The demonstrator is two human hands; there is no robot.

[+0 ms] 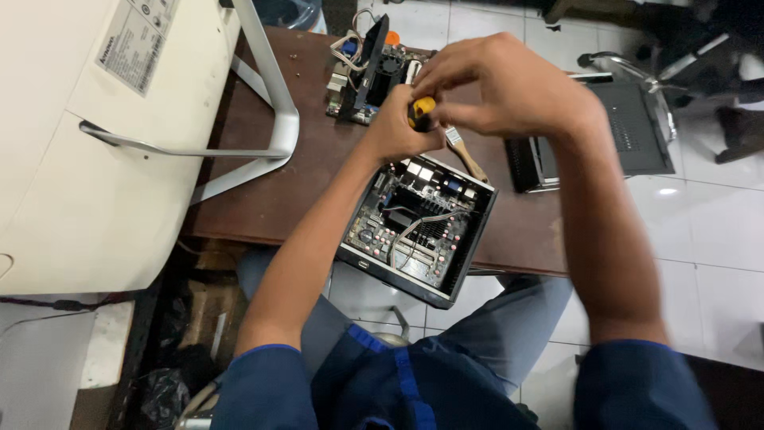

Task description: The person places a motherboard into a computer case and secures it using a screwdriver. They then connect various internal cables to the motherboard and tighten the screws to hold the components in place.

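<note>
Far left I see the white plastic back of an all-in-one monitor [87, 159] lying face down, its bent silver metal stand [274, 119] reaching over onto the brown wooden counter [270, 199].

Next comes my left hand [396, 127], fingers closed around the yellow-and-black handle of a screwdriver [421, 113]. The handle looks like hard plastic, light and stiff, best gripped round its thick middle as it is now. I cannot see the shaft or tip.

Below the hands sits the small black metal computer case [469, 247], lid off, hanging a little over the counter's near edge. It holds 1 green circuit board [406, 231] with a black finned heatsink and grey cables. I judge the board fragile, so I would lift the case by its outer walls only. A second bare circuit board [370, 72] stands behind it.

My right hand [501, 87] is curled over the handle's top, fingers closed on it. A wooden-handled paintbrush [465, 155] lies just beneath, and a black perforated metal cover [629, 131] rests at the right.
</note>
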